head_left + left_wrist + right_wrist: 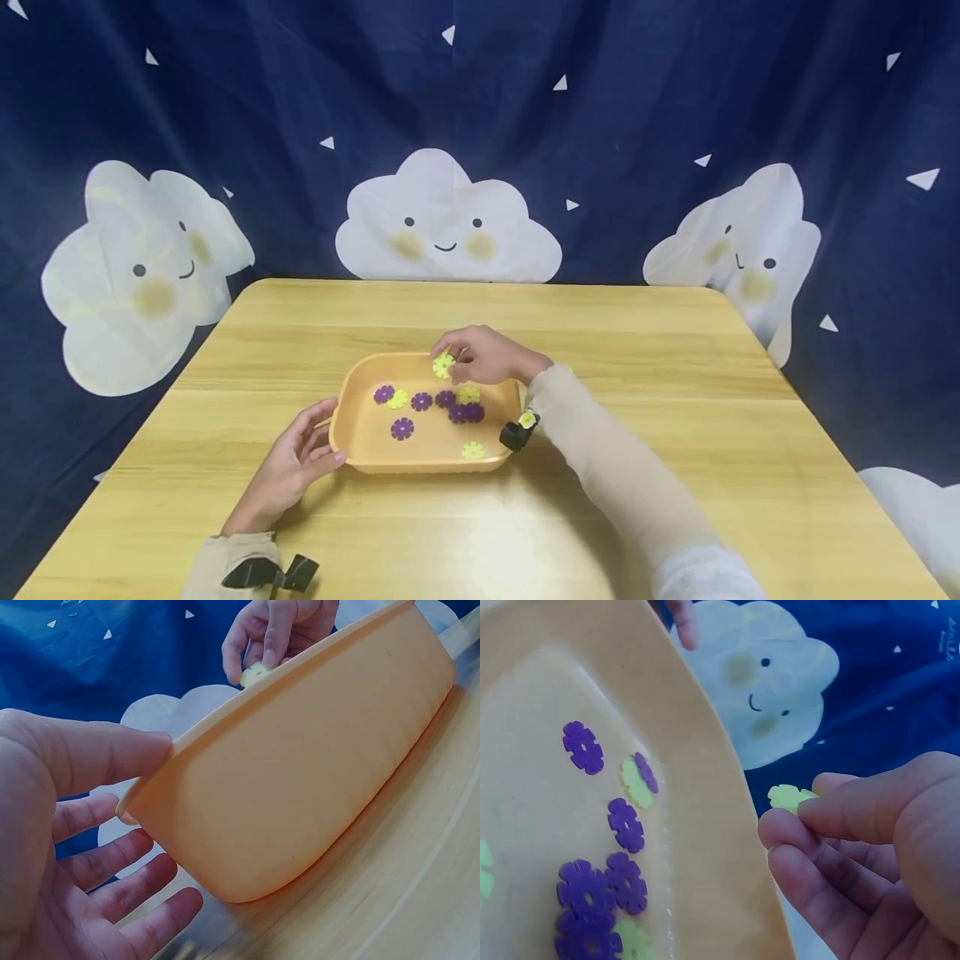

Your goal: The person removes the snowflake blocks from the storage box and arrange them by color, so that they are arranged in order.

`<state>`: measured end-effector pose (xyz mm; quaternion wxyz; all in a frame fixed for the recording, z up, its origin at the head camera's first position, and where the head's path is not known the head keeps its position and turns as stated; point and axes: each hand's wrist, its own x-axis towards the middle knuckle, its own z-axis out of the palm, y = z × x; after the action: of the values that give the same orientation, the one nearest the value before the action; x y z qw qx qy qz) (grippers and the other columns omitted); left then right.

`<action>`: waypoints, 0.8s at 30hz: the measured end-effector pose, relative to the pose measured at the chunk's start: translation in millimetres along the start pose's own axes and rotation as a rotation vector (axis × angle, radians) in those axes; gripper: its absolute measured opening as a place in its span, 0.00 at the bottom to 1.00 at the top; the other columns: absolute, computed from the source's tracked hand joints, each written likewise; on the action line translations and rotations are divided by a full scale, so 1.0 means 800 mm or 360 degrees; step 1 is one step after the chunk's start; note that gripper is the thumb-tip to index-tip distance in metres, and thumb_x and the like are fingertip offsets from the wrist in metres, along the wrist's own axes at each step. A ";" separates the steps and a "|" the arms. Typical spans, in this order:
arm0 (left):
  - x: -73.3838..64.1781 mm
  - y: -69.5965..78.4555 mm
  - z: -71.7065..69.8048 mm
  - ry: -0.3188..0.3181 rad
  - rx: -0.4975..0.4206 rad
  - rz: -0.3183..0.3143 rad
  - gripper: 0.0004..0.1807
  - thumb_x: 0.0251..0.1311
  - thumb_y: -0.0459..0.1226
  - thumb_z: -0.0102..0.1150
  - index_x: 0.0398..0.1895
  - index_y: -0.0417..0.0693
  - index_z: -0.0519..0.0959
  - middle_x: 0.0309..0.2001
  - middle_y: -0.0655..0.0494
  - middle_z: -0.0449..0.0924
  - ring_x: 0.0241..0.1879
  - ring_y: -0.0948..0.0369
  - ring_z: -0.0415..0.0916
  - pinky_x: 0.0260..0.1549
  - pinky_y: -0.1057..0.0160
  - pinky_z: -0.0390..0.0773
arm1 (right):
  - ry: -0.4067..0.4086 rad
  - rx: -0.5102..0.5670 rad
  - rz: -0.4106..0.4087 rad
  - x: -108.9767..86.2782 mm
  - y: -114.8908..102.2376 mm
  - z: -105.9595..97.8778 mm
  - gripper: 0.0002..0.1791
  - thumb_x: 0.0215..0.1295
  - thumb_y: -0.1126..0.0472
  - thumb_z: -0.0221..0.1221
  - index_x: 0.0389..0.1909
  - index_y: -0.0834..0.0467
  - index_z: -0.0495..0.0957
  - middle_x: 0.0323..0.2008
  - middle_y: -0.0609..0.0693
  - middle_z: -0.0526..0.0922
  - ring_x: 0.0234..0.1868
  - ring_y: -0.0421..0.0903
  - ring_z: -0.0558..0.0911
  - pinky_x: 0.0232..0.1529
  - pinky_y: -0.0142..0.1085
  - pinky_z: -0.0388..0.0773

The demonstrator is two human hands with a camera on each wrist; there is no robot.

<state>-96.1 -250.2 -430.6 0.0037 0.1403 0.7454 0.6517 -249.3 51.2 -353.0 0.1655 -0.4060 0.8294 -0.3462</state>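
My right hand (486, 357) pinches a yellow flower-shaped plastic disc (443, 365) between thumb and fingertips. In the head view it is over the far rim of an orange plastic tray (435, 468); the right wrist view shows the disc (786, 796) just beside the rim. My left hand (294, 460) is at the tray's left end, its thumb (127, 750) touching the rim and the other fingers spread loosely by the corner. Inside the tray lie several purple flower discs (402, 428), some overlapping, and yellow ones, including one near the front wall (473, 450).
The tray stands on a light wooden table (637, 500). A dark blue curtain (615, 125) with white clouds hangs behind the table. Black straps (517, 435) are on both wrists. A bit of yellow shows on the table behind the right sleeve (622, 467).
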 end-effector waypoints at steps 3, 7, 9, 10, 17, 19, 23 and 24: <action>-0.002 -0.001 -0.002 0.0011 0.0019 -0.0020 0.40 0.58 0.22 0.59 0.71 0.29 0.51 0.68 0.30 0.52 0.58 0.68 0.69 0.51 0.72 0.74 | 0.0057 0.0062 0.0016 -0.007 0.002 -0.001 0.19 0.63 0.69 0.58 0.55 0.61 0.77 0.37 0.50 0.79 0.38 0.42 0.81 0.47 0.35 0.78; -0.002 -0.003 -0.004 0.0017 0.0049 -0.0025 0.40 0.58 0.23 0.59 0.71 0.30 0.51 0.68 0.31 0.53 0.58 0.68 0.69 0.51 0.72 0.74 | 0.0161 0.0153 0.0044 -0.017 0.006 -0.003 0.17 0.64 0.70 0.58 0.54 0.60 0.78 0.35 0.51 0.78 0.35 0.48 0.84 0.43 0.34 0.79; 0.000 -0.004 -0.004 0.0014 0.0058 -0.0019 0.40 0.58 0.23 0.60 0.71 0.30 0.51 0.68 0.30 0.53 0.58 0.68 0.68 0.51 0.72 0.74 | 0.0209 0.0225 0.0050 -0.023 0.010 -0.005 0.17 0.64 0.72 0.57 0.53 0.60 0.78 0.34 0.53 0.78 0.34 0.54 0.85 0.42 0.36 0.81; 0.000 -0.004 -0.004 0.0015 0.0063 -0.0016 0.40 0.58 0.23 0.60 0.71 0.30 0.51 0.68 0.30 0.53 0.58 0.69 0.68 0.51 0.72 0.74 | 0.0228 0.0257 0.0053 -0.026 0.012 -0.006 0.17 0.64 0.73 0.57 0.53 0.60 0.78 0.34 0.54 0.77 0.35 0.56 0.85 0.41 0.38 0.82; 0.002 -0.006 -0.001 0.0015 0.0043 -0.0012 0.40 0.58 0.23 0.60 0.71 0.30 0.52 0.68 0.30 0.53 0.57 0.69 0.69 0.51 0.72 0.74 | 0.0373 0.0461 0.0130 -0.048 0.027 -0.014 0.17 0.63 0.75 0.56 0.53 0.62 0.77 0.32 0.57 0.75 0.37 0.65 0.83 0.41 0.54 0.81; 0.002 -0.004 0.000 0.0013 0.0033 -0.0006 0.39 0.58 0.22 0.59 0.71 0.30 0.52 0.68 0.30 0.52 0.57 0.69 0.69 0.51 0.72 0.74 | 0.0407 0.0464 0.0149 -0.055 0.031 -0.017 0.18 0.62 0.75 0.56 0.53 0.62 0.77 0.32 0.57 0.75 0.36 0.63 0.83 0.41 0.52 0.82; 0.000 -0.002 0.000 0.0010 0.0029 -0.0007 0.40 0.58 0.22 0.59 0.71 0.29 0.51 0.68 0.29 0.52 0.57 0.69 0.69 0.51 0.73 0.74 | 0.0456 0.0464 0.0145 -0.065 0.040 -0.021 0.18 0.62 0.75 0.56 0.53 0.64 0.76 0.33 0.58 0.76 0.34 0.58 0.84 0.39 0.51 0.82; 0.000 -0.002 0.001 0.0004 0.0020 -0.0005 0.40 0.58 0.22 0.59 0.71 0.29 0.51 0.68 0.29 0.52 0.57 0.69 0.69 0.51 0.72 0.74 | 0.0468 0.0472 0.0144 -0.068 0.043 -0.021 0.18 0.62 0.75 0.56 0.53 0.64 0.76 0.33 0.58 0.76 0.34 0.58 0.84 0.40 0.52 0.82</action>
<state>-96.1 -249.8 -432.2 0.0029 0.1383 0.7497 0.6472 -244.5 116.1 -365.6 0.1158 -0.2847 0.8019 -0.5124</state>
